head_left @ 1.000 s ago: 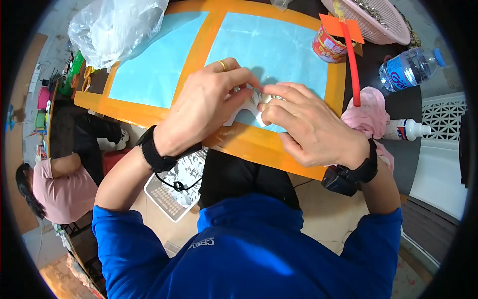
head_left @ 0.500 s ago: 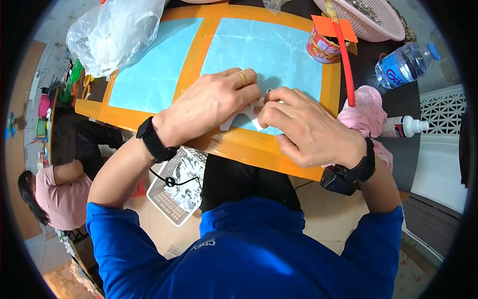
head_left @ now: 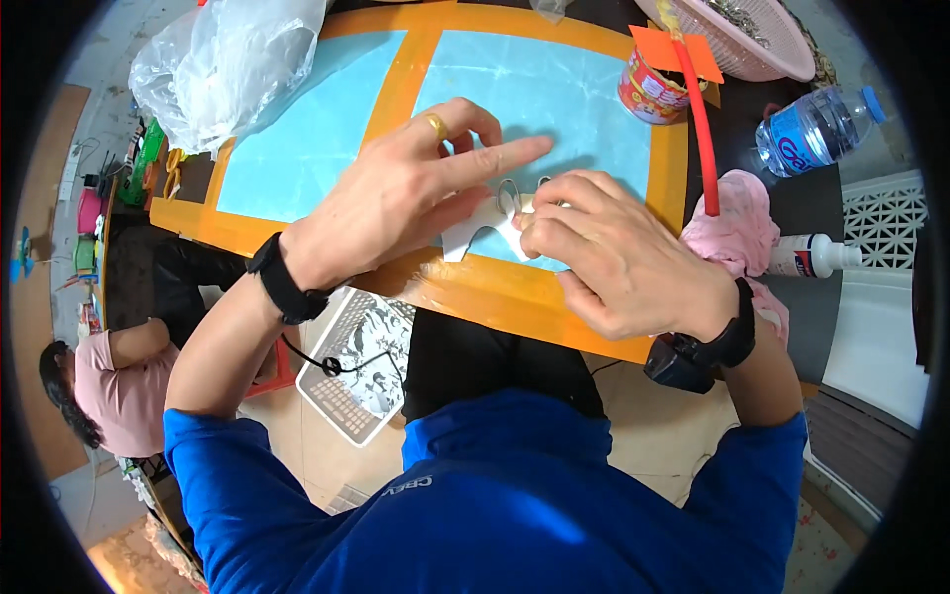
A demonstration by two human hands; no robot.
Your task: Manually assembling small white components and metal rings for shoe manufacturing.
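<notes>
A white flat cut-out piece [head_left: 485, 216] with an arched notch lies on the blue sheet near the table's front edge. At its top stands a thin metal ring [head_left: 510, 181]; a second curved bit of metal shows partly by my right fingertips. My right hand [head_left: 618, 252] has its fingers closed on the piece's right side, which they partly hide. My left hand [head_left: 416, 188] is raised over the left side, index finger stretched out, thumb apart and close to the piece. Nothing shows in its grasp.
Orange tape borders the blue sheets [head_left: 312, 129]. A plastic bag [head_left: 233, 69] lies far left. On the right are a red tub [head_left: 653, 89] with a red stick, a water bottle [head_left: 816, 134], a pink cloth [head_left: 732, 218] and a white bottle [head_left: 807, 255]. A basket [head_left: 346, 421] stands below; a person sits left.
My left hand has drawn back to the left off the white piece and its index finger has straightened, uncovering the metal ring. My right hand stays at the piece.
</notes>
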